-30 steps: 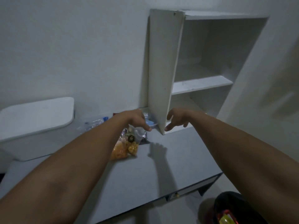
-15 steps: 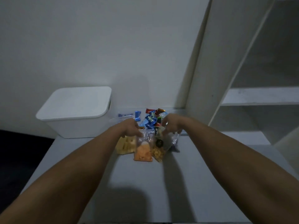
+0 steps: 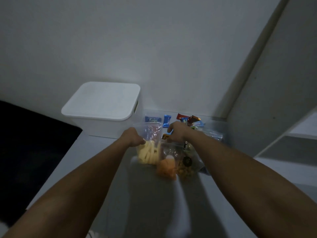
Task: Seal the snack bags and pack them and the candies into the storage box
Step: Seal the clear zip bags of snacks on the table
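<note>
A dim room with a pale wall holds a grey desk (image 3: 103, 169) pushed against it, a white shelf unit (image 3: 283, 100) at its right. At the back left the box (image 3: 103, 107) sits with its lid on, so nothing looks packed yet. Three snack bags lie mid-desk: one of pale sticks (image 3: 149, 152), an orange one (image 3: 167, 168), and a darker one (image 3: 187, 166). The left hand (image 3: 133, 137) grips the pale bag's left top corner; the right hand (image 3: 176, 132) reaches to its right edge, its fingers curled, though I cannot tell if they pinch it. Candies (image 3: 181, 120) lie loose behind. Sealing seems only beginning; packing all remains.
</note>
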Demonstrator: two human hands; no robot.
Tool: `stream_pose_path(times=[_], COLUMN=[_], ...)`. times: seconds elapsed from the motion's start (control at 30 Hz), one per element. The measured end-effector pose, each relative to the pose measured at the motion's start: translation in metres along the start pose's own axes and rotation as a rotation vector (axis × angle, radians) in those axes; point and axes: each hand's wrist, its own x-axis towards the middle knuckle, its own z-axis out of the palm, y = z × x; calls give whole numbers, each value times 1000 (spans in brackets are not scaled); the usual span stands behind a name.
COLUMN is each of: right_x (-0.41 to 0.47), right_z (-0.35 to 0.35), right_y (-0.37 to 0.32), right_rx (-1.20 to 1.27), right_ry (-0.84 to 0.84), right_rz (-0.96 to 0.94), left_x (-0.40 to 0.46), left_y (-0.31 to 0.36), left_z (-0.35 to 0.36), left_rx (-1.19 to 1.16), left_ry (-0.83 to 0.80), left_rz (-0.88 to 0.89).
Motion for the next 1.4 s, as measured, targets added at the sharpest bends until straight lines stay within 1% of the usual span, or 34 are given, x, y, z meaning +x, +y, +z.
stream_pose_path(times=[0.13,0.27,0.43,0.67,0.73,0.9,1.0,1.17,1.23,1.4], right_x=[19,37,52,55,52,33,18,2,-2,-12], right_z=[4,9,15,26,28,36,39,49,57,73], right_y=[-11,-21,-41,-50,-52,-59,-64,-72,-74,-76], right_rx=[33,61,207,284,283,308,356,392,363,337], right_ry=[3,50,81,241,263,334,362,361,363,372], right_rz=[-8,33,78,143,131,79,54,-8,-40,-111], left_x=[11,31,39,47,48,37,31,25,24,12], left_y=[-14,-32,-39,-59,-66,-80,-89,-100,-101,-96], left_z=[-4,-3,-12,-10,-10,-7,-5,-3,0,0], left_rx=[-112,-253,-475,-633,-681,-807,-843,-891,-894,-874], left_ry=[-15,-20,-64,53,58,88,126,229,237,239], left_rz=[-33,-28,-23,-98,-136,-141,-135,-133,-157,-145])
